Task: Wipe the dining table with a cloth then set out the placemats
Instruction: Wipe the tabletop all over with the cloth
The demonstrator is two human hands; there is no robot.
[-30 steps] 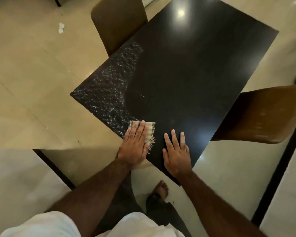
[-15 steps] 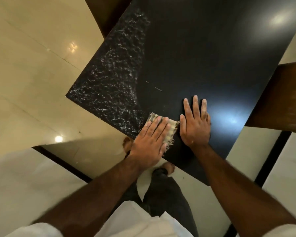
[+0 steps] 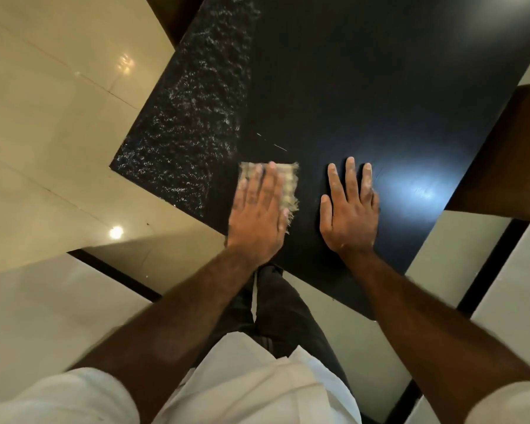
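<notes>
Black dining table [image 3: 364,87], left hand [image 3: 259,215] flat with straight fingers pressing a frayed pale cloth [image 3: 288,185] near the table's front edge, right hand [image 3: 349,215] flat beside it, fingers spread, wet streaks [image 3: 190,123] at left.

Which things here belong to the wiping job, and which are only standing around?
For the job: the cloth, pressed by the left hand; the table; the right hand, flat on it.
Only around: the chair at the right; the floor.

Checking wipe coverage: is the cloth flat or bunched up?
Flat: the cloth lies as a rectangle on the table, pressed by the left hand.
</notes>
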